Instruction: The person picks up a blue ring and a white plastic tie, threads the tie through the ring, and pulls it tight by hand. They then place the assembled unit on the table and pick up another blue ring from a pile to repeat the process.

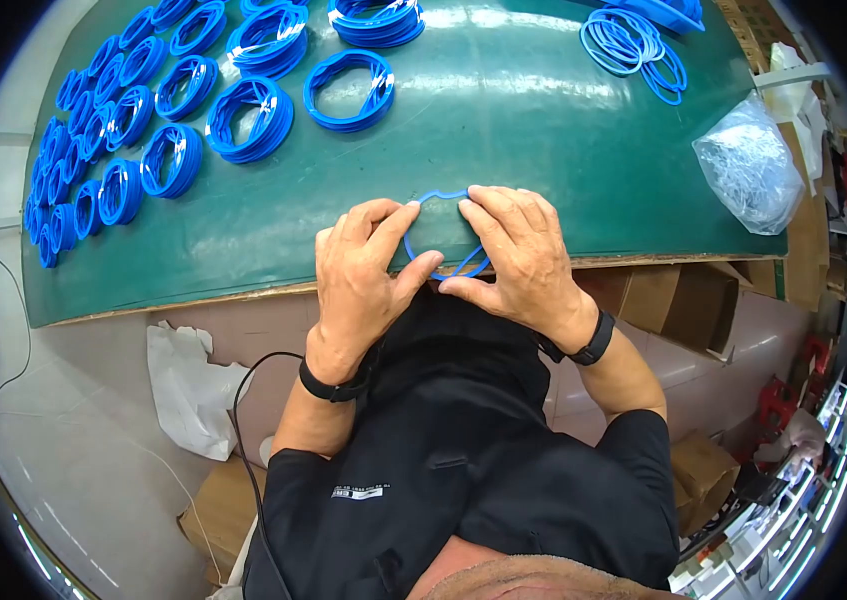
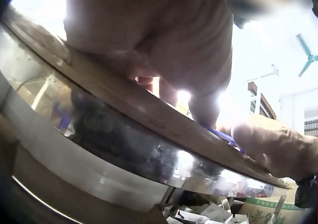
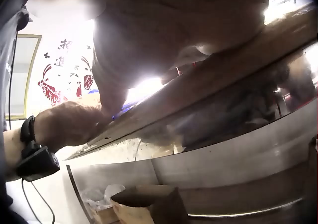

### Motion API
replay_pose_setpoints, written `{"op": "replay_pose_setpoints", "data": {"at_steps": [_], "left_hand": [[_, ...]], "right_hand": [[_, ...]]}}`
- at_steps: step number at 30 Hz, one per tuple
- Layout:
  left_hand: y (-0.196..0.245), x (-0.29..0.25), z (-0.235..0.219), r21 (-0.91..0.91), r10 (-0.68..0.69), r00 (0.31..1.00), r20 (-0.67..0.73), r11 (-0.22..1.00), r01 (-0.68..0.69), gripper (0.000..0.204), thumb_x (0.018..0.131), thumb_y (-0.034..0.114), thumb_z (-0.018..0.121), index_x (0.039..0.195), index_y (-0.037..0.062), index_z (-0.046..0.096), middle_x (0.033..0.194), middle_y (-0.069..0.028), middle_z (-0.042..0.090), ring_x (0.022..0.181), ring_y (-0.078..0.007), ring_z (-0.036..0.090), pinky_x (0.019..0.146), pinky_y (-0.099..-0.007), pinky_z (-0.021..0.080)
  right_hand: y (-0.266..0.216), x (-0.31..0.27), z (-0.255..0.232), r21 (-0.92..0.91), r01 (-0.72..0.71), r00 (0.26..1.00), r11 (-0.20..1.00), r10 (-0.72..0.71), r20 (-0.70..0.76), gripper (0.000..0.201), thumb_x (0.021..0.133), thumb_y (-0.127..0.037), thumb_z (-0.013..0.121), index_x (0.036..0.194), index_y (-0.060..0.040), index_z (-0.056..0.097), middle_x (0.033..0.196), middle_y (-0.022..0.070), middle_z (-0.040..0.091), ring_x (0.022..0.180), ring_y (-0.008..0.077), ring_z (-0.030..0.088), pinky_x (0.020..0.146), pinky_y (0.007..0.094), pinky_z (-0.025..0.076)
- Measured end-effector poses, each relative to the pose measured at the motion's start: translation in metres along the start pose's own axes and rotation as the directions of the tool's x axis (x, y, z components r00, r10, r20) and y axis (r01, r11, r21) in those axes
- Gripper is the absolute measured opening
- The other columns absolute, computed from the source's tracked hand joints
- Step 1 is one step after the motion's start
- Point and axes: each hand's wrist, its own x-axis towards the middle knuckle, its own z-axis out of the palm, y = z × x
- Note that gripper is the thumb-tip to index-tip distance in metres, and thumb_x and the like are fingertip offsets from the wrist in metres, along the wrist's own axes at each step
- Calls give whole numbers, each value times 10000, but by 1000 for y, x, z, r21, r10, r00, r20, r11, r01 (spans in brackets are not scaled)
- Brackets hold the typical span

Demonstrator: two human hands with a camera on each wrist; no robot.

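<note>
Thin blue rubber ring (image 1: 440, 232) at near desk (image 1: 543, 150) edge: light, floppy, likely grippy. Pinched by left hand (image 1: 363, 275) and right hand (image 1: 515, 255); best held along the band.

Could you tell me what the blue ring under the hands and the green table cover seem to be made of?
The blue ring looks like soft rubber or silicone: thin, matte, bending out of round. The green table cover looks like a smooth vinyl or rubber mat, glossy with light glare.
</note>
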Motion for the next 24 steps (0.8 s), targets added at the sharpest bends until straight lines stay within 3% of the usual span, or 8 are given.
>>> {"op": "replay_pose_setpoints", "data": {"at_steps": [5,24], "left_hand": [[6,9,2,54,19,999,44,998,-21,562,829,298,971,1327,103,799,1236,-57,715,1023,-271,700,874,-441,481],[4,14,18,171,22,999,-49,985,-13,417,901,269,927,1277,137,805,1201,-53,701,960,-247,690,820,-433,455]], "right_hand": [[-5,5,6,13,4,1000,1000,-4,1,885,828,-607,893,1414,16,666,1460,172,654,1352,379,618,1189,543,453],[-6,6,13,2,4,1000,1000,-4,0,893,856,-643,850,1418,27,673,1432,155,657,1339,354,619,1195,536,456]]}}
